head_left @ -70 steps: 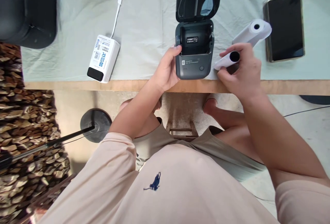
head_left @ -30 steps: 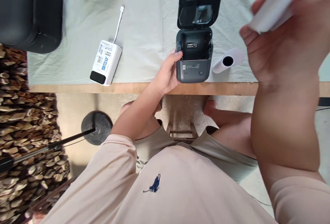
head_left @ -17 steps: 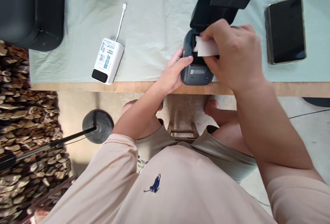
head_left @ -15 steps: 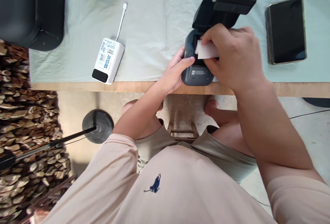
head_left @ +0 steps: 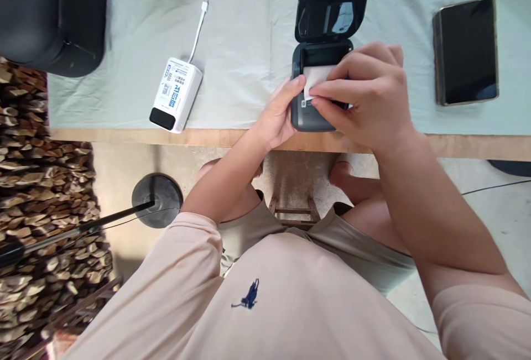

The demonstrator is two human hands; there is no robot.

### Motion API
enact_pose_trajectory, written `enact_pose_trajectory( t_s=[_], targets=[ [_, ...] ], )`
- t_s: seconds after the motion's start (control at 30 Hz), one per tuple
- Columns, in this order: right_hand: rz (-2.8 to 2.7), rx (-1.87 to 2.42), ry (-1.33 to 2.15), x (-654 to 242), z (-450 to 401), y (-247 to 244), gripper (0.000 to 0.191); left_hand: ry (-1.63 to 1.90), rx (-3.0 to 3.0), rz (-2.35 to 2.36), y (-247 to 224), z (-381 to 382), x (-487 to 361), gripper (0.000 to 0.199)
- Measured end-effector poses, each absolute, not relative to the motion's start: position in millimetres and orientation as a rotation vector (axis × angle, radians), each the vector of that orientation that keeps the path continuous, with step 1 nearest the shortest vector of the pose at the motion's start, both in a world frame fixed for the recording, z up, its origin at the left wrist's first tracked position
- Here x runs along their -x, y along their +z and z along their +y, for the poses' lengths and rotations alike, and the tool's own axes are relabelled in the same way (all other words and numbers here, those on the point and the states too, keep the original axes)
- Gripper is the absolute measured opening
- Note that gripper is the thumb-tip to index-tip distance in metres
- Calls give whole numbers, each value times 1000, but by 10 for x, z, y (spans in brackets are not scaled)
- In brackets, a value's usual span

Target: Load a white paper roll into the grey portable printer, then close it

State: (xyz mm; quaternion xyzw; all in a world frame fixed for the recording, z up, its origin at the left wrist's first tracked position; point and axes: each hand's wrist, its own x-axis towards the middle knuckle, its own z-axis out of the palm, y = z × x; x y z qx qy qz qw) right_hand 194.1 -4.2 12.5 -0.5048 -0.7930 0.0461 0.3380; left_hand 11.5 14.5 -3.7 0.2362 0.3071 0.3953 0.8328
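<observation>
A dark grey label printer (head_left: 307,121) sits at the table's front edge with its hinged lid (head_left: 319,17) tipped back. My left hand (head_left: 282,111) grips the printer's left side, the thumb lying on its rim. White label paper (head_left: 317,77) shows in the printer's open bay, its loose end reaching toward the front. With thumb and fingertips, my right hand (head_left: 369,92) pinches the paper's end, above the front part of the printer. Its fingers hide the right side of the bay and the rest of the paper.
A white power bank (head_left: 176,94) with a short cable lies left on the pale tablecloth (head_left: 236,45). To the right lies a dark phone (head_left: 467,50) in a clear case. A black case (head_left: 53,17) stands at far left. Below are a round stand base (head_left: 155,199) and stacked firewood (head_left: 45,183).
My right hand has drawn the paper's end toward the printer's front left. The printer has turned slightly and its lid now leans further back. My left hand keeps its hold.
</observation>
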Motion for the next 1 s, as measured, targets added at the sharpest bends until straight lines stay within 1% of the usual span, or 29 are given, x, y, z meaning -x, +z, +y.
enact_pose_trajectory(
  t_s=[0.07,0.13,0.2,0.3,0.43,0.57,0.6,0.73,0.8,0.87,1.0],
  targets=[
    [-2064,1260,121,-1939,-54,84,38,853,-511,690,-22,138,-122,13],
    [-2003,1206,86,-1952,-47,44,39,851,-532,742,-18,130,-131,6],
    [-1906,1155,55,-1975,-28,27,38,841,-540,784,-28,125,-139,6],
    [-1786,1100,34,-2023,19,48,36,838,-571,803,-61,122,-143,17],
    [-1756,1081,-5,-2100,108,92,35,814,-654,803,-121,121,-126,39],
    [-1689,965,-71,-2148,187,94,25,804,-750,776,-189,125,-96,56],
    [-1675,939,-67,-2155,197,93,27,799,-778,767,-205,128,-89,59],
    [-1683,943,46,-2179,201,112,47,775,-850,745,-262,149,-76,69],
    [-1710,940,95,-2193,205,144,52,774,-868,724,-298,168,-71,73],
    [-1740,926,124,-2205,217,181,49,767,-890,708,-342,190,-62,75],
    [-1723,937,96,-2230,238,206,36,751,-927,701,-417,223,-44,85]
  ],
)
